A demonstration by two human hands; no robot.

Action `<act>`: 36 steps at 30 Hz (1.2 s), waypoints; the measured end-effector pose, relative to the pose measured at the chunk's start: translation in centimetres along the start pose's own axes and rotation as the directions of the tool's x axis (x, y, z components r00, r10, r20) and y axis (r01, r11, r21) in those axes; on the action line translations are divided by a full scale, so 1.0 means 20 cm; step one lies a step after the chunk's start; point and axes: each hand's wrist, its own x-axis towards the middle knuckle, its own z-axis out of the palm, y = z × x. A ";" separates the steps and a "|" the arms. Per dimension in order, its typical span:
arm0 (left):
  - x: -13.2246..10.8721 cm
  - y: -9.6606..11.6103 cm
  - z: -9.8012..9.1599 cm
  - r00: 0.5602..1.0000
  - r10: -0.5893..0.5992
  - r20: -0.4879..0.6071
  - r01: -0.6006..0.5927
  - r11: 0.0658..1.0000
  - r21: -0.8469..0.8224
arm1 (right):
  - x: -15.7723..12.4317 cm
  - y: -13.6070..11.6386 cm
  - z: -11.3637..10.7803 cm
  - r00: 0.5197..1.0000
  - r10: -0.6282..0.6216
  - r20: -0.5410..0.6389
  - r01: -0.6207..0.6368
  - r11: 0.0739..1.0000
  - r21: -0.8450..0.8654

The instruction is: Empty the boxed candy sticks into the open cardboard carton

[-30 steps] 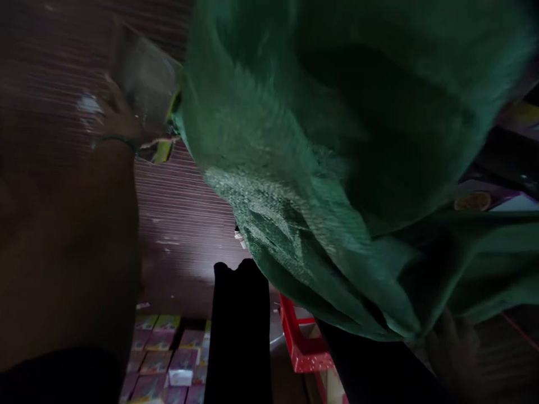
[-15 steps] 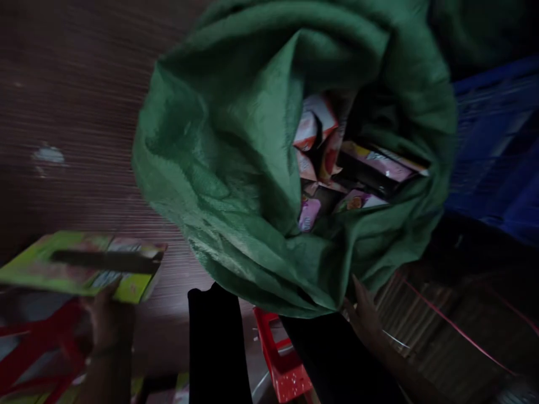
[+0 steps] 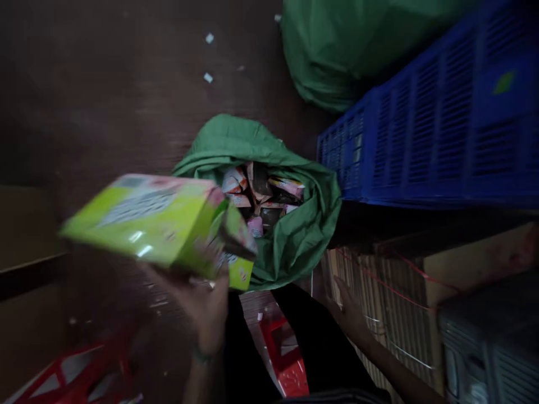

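Observation:
My left hand [image 3: 206, 306] grips a yellow-green printed carton [image 3: 143, 221] from below, its fingers partly hidden behind it. The carton's right end has a loose flap, smeared by motion, beside the mouth of a green sack [image 3: 301, 241]. Inside the sack lie several small packets [image 3: 236, 180] in pink, orange and white, with dark gaps between them. My right hand [image 3: 347, 308] hangs just right of my leg, apart from the sack, fingers stretched out and holding nothing.
A blue slatted crate [image 3: 421, 134] stands at the right. Behind it bulges another green sack [image 3: 337, 50]. Bundled flat cardboard [image 3: 391, 303] lies lower right, beside a grey crate [image 3: 492, 336]. Red stools [image 3: 288, 359] are below, and paper scraps [image 3: 209, 38] dot the floor.
My left hand has brought the carton from the far left toward the sack and tilted it. My right hand has let go of the sack's rim. The view has drawn back.

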 end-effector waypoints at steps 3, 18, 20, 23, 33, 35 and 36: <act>0.02 0.32 0.20 0.997 -0.037 0.075 0.026 0.989 0.148 | -0.03 -0.04 -0.32 0.986 -0.095 -0.138 0.086 0.994 -0.067; -0.53 0.71 -0.31 0.962 -0.094 0.256 -0.055 0.852 0.521 | -0.44 0.52 -1.75 0.931 0.192 -0.312 -0.304 0.880 -0.365; -0.51 0.79 -0.44 0.981 0.002 0.196 -0.095 0.878 0.469 | -0.43 0.68 -1.67 0.942 0.232 -0.244 -0.308 0.887 -0.344; -0.50 0.92 -0.59 0.974 0.177 0.143 -0.224 0.861 0.456 | -0.41 0.77 -1.59 0.895 0.266 -0.358 -0.377 0.879 -0.291; -0.55 0.95 -0.52 0.942 -0.050 0.331 -0.189 0.737 0.649 | -0.38 0.76 -1.61 0.907 0.294 -0.302 -0.375 0.891 -0.258; -0.48 0.96 -0.44 0.919 -0.135 0.369 -0.167 0.717 0.677 | -0.37 0.77 -1.60 0.912 0.284 -0.296 -0.362 0.896 -0.256; -0.44 0.98 -0.39 0.905 -0.165 0.392 -0.164 0.715 0.680 | -0.37 0.77 -1.61 0.915 0.284 -0.286 -0.358 0.898 -0.255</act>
